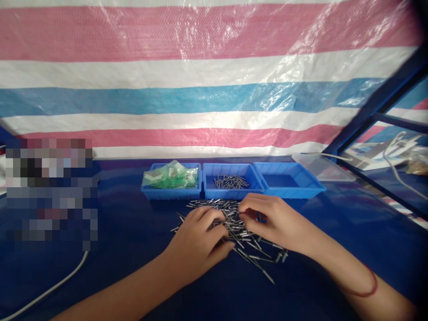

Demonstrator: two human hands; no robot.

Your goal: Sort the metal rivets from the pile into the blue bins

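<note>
A loose pile of blind rivets [240,232], silvery with thin stems, lies on the dark blue tabletop. My left hand [200,236] rests over the left side of this pile, its fingers bent but apart and the thumb stretched out, touching rivets. On the pile's right side, my right hand [267,218] has thumb and index finger brought together in a pinch; whatever is between the tips is hidden. Just behind the pile, the middle blue bin [230,194] holds several rivets [230,182].
The left blue bin [174,193] holds green-tinted plastic bags [172,176]. To the right is another blue bin [287,191], with a clear plastic sheet [324,168] behind it. A white cable [56,285] runs along the left. Striped tarp [200,102] hangs behind; a blue frame [377,107] stands right.
</note>
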